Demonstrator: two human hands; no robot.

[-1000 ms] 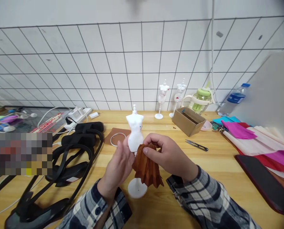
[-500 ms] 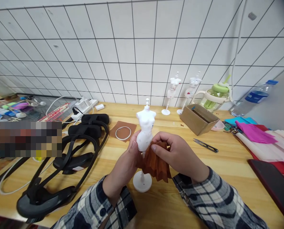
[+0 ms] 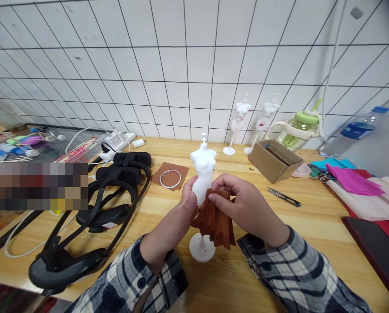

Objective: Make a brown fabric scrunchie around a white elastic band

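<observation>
**Two hands on a little doll form**

From the head camera I see a wooden table [image 3: 312, 226] that runs back to a white tiled wall [image 3: 194, 65]. The near edge of the table is just under my sleeves. There is bare wood in front of the hands and off to the right, up to the small scissors [image 3: 283, 197]. On the left the room is tight: black straps [image 3: 93, 217] lie close by. Behind them sits a brown patch with a ring [image 3: 170, 178] on it. A cardboard box [image 3: 274, 161] stands farther back on the right, and colored paper [image 3: 357, 184] lies by the right edge.

The white doll form [image 3: 203, 174] stands upright on its round base in the middle of the table. My left hand [image 3: 178, 221] is curled around its waist, thumb pressed on it. My right hand [image 3: 246, 208] pinches the top of the brown pleated skirt [image 3: 216, 219] against the form, fingers bent close.
</observation>
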